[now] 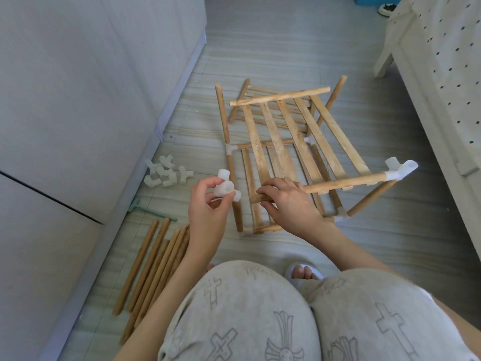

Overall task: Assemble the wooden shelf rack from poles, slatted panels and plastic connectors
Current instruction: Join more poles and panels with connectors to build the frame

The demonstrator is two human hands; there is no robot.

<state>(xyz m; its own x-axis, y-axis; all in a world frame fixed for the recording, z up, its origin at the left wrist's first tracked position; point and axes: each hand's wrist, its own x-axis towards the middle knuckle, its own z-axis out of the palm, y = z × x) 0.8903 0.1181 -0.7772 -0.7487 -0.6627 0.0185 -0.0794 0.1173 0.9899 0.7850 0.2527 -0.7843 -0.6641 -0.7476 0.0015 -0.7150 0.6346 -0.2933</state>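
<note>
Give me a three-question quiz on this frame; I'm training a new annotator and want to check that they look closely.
1. True or false: the left hand holds a wooden pole.
2. What does the right hand grip? A) the bare end of the slatted panel's pole B) the green tool C) a spare connector
3. Fill in: the far end of that pole already wears a white plastic ____.

Key
1. False: it holds a white connector.
2. A
3. connector; the fitted connector sits there.
</note>
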